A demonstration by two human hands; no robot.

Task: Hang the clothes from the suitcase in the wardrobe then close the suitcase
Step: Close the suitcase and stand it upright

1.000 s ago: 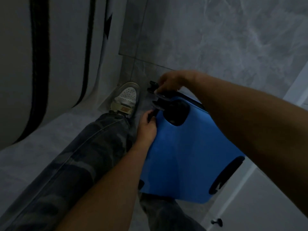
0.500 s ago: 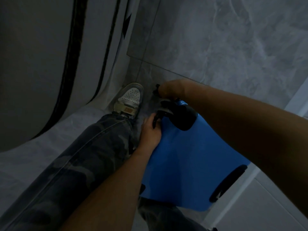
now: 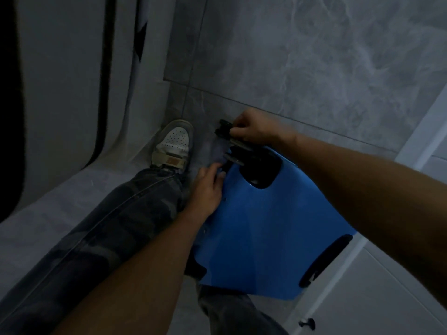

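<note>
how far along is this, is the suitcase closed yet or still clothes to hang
Looks near the end. The blue suitcase shows only its closed outer shell, and no clothes are in view. In hand: the right hand grips the black pull handle at the top, while the left hand steadies the side edge. Whether the clothes are hung or the zip is fully shut cannot be seen.

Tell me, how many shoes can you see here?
1. A white shoe sits on the grey floor, left of the blue suitcase. The other foot's shoe may be hidden below the suitcase.
</note>
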